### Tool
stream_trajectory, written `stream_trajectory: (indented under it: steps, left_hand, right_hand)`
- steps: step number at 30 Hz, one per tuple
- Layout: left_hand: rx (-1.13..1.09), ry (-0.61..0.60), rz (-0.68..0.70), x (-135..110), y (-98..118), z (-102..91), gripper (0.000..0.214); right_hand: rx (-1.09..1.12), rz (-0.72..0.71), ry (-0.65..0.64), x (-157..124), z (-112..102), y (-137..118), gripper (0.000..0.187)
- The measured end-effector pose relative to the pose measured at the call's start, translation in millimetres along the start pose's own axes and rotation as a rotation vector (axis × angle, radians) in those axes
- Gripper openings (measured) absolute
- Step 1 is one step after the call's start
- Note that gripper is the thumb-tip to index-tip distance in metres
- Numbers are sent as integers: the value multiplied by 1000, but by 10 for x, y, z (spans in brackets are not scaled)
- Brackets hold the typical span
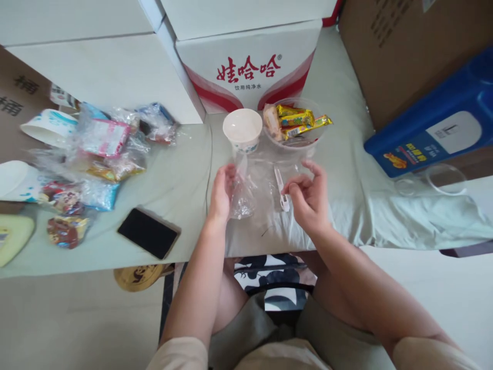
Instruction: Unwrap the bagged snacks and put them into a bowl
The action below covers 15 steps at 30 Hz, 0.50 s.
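Observation:
My left hand (222,191) is closed on the left side of a clear plastic bag (246,190) held just above the cloth-covered table (185,169). My right hand (308,198) pinches the bag's right side, where a small white plastic clip or spoon (281,190) shows between thumb and forefinger. Just behind the bag stands a white paper cup (243,129). Beside it, a clear bowl (304,146) holds yellow-wrapped snack bars (298,121).
A black phone (149,233) lies front left. Further left are several wrapped snacks in clear bags (103,154) and white paper cups (48,126). White cartons (250,72) stand at the back, a brown carton (404,46) and blue box (431,128) at right.

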<state>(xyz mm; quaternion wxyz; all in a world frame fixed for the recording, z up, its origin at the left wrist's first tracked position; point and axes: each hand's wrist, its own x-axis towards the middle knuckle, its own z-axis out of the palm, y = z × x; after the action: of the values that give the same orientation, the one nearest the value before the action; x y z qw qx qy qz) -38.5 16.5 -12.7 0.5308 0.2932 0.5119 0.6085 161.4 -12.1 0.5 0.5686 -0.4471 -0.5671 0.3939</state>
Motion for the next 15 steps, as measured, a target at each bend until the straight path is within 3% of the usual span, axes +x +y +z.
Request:
stream_trajectory:
  steps: [5, 10, 13, 15]
  left_hand:
    - [45, -182, -130, -32, 29, 33, 67]
    - [217, -344, -249, -149, 160, 68, 51]
    - [272, -403, -284, -222, 209, 62, 40]
    - [314, -376, -271, -244, 219, 52, 28]
  right_hand:
    - [-153, -255, -177, -67, -142, -10, 41]
    - [-267, -509, -393, -43, -99, -142, 46]
    - [-276, -549, -415, -43, -69, -192, 48]
    - [-254, -525, -408, -61, -60, -206, 46]
